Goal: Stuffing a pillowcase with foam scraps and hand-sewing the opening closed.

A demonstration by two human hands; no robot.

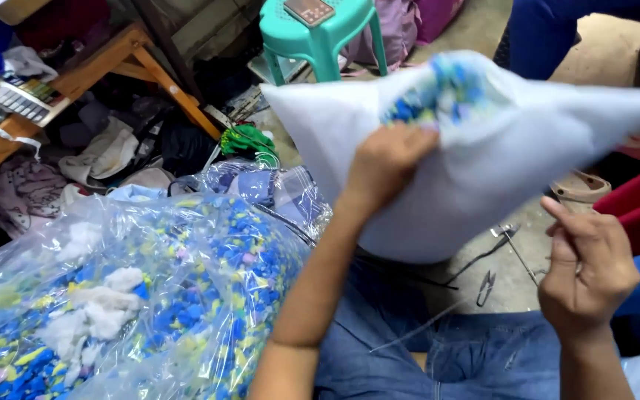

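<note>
A white fabric pillow case (483, 163) hangs in front of me, stuffed with blue, yellow and white foam scraps that show at its open top (438, 96). My left hand (387, 167) is closed on the fabric at that opening and holds the case up. My right hand (587, 263) sits lower right, just below the case's bottom edge, with fingers curled; whether it pinches something thin I cannot tell. A big clear plastic bag (150, 296) full of the same coloured scraps and some white stuffing lies on my left.
A teal plastic stool (320, 33) stands behind the case. A wooden table (124, 52) with clutter is at the upper left, clothes heaped under it. Small thread snips (485, 287) and thin wires lie on the concrete floor. Another person's blue-clad leg (550, 33) is upper right.
</note>
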